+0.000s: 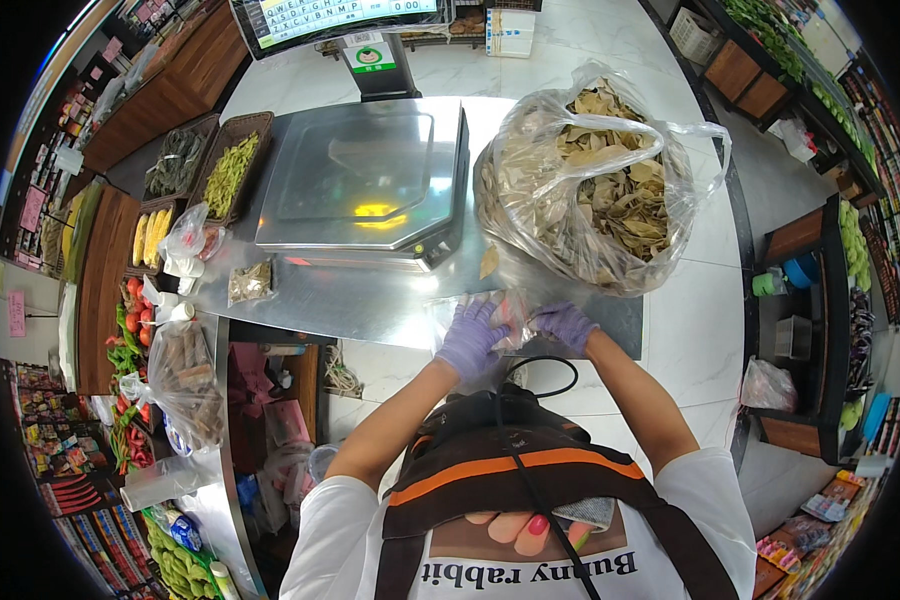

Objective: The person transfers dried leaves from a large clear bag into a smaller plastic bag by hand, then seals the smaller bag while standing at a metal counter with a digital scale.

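Both my hands wear thin purple gloves and are at the front edge of the steel counter (pixel 330 306). My left hand (pixel 471 337) lies palm down on a small clear plastic bag (pixel 511 309) with reddish marks, its thumb apart from the fingers. At the bag's right edge, the curled fingers of my right hand (pixel 566 325) appear to pinch the plastic; the fingertips are partly hidden. Just beyond stands a large clear plastic bag (pixel 525 180) full of dried bay leaves (pixel 630 206). One loose leaf (pixel 489 262) rests left of it.
A weighing scale (pixel 352 176) with a steel platter takes up the counter's middle, its screen (pixel 345 19) behind. Left of it are a small packet of dried leaves (pixel 250 283) and baskets (pixel 262 142). A bag of brown sticks (pixel 187 382) lies on the left side counter. A black cable (pixel 514 427) hangs before my apron.
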`<state>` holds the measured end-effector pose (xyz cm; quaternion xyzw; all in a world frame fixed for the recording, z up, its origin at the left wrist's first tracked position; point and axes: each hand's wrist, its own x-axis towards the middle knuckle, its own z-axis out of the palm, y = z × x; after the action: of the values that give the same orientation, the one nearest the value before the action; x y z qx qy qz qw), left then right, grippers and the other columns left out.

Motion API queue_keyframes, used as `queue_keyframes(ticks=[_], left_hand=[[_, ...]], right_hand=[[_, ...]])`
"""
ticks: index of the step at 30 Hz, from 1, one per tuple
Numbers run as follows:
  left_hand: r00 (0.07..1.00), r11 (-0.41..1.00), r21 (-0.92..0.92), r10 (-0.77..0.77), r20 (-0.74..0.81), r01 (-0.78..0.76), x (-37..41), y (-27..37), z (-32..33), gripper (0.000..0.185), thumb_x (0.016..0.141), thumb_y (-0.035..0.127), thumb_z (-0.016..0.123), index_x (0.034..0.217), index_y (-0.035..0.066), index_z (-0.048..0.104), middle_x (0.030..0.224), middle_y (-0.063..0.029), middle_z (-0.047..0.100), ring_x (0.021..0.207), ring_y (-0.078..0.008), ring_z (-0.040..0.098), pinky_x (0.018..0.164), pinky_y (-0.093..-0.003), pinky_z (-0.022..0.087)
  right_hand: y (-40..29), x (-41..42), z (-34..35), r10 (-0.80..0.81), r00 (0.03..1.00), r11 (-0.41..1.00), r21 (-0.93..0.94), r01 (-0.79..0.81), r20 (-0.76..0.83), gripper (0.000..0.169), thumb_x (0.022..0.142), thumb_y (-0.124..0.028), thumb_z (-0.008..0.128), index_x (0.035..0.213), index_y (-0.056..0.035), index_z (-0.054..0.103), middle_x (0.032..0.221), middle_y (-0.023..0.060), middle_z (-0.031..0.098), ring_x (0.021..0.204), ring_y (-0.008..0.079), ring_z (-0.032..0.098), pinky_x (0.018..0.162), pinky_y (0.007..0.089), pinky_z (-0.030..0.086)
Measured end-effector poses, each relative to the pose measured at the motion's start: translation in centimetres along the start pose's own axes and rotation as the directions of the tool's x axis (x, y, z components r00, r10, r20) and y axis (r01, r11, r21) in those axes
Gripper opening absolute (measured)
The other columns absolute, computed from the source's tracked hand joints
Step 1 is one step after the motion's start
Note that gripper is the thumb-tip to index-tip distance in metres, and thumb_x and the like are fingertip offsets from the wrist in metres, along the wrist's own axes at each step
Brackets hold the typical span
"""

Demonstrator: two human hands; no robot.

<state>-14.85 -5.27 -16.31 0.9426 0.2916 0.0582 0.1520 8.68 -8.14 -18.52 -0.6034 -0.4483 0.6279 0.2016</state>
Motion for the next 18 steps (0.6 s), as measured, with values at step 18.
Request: queue_keyframes(ticks=[18], left_hand=[[0.894,0.864,-0.269,-0.448,-0.029,0.425,2.1,1.6,1.2,0.037,0.069,0.048,0.069,0.082,0.014,0.073,0.135,-0.0172,0.041,0.126,-0.0354,0.034,0.11,-0.0468,0.013]], right_hand=[[-0.5,-0.3,2.2,0.003,0.997,0.858,0.511,-0.046,0.083,0.017,0.081,-0.013,0.064,0.096,-0.0046,0.063,0.086,0.0038,0.062,0.075,0.0132,0.059,0.069,0.0277,0.051]])
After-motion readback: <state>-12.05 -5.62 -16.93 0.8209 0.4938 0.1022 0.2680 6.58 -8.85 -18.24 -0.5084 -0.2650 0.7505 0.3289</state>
